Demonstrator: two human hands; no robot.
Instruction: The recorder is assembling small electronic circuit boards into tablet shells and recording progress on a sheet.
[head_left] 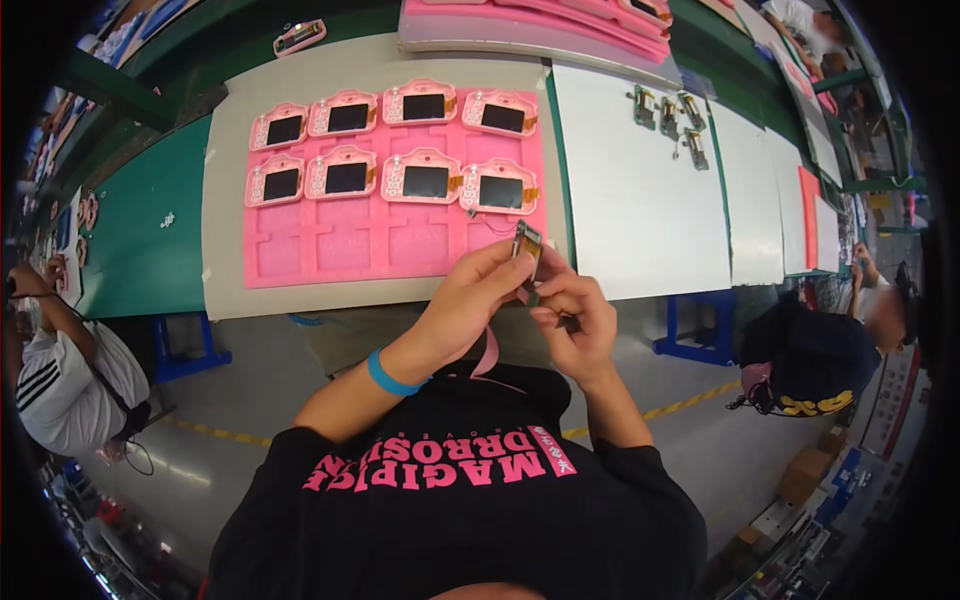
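Left grip [475,288] is pinching a green rectangular circuit board [531,243], apparently steadying it. Right grip [583,325] is curling alongside; hold unclear.

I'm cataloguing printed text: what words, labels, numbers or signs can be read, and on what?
Black T-shirt: large pink lettering, upside down; wording not copied.
Co-worker's dark blue garment: yellow lettering, not clearly readable.
Circuit board, pink-cased screens: any markings too small.

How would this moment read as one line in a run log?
left hand: holding small circuit module | right hand: beside module | pink tray: eight pink-framed screens | white surface: loose circuit parts
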